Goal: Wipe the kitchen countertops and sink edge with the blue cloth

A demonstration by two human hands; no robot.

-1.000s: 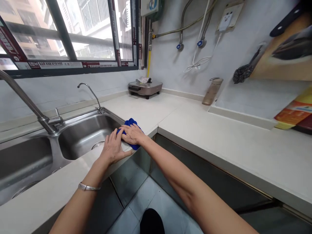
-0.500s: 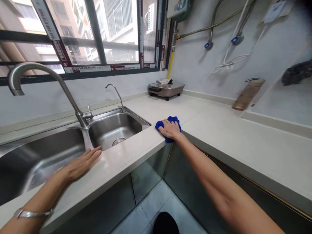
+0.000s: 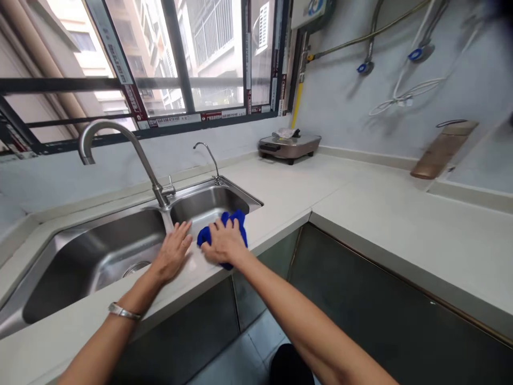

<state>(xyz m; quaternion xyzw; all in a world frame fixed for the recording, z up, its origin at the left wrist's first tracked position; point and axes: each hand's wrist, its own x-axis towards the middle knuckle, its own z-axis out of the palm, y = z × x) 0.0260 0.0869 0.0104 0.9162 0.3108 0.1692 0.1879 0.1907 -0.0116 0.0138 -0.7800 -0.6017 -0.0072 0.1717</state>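
Note:
A bunched blue cloth [image 3: 238, 220] lies under my right hand [image 3: 224, 243], whose fingers press it onto the white countertop [image 3: 276, 211] at the front rim of the smaller sink bowl. Part of the cloth hangs over the counter's front edge. My left hand [image 3: 174, 251] rests flat just to the left of it, fingers stretched out on the counter strip before the steel double sink [image 3: 165, 222]. It holds nothing, and a silver bangle [image 3: 124, 312] circles that wrist. The cloth's underside is hidden.
A curved faucet [image 3: 132, 140] rises behind the sink, with a thinner tap [image 3: 208, 152] to its right. An electric pan [image 3: 289, 147] stands in the back corner. A brown bottle [image 3: 443, 151] leans at the right wall. Dark cabinet doors [image 3: 360, 299] lie below the counter edge.
My right hand has slid left with the blue cloth, from the counter corner to the front of the small bowl. The view has shifted left; my left hand stays flat by the sink.

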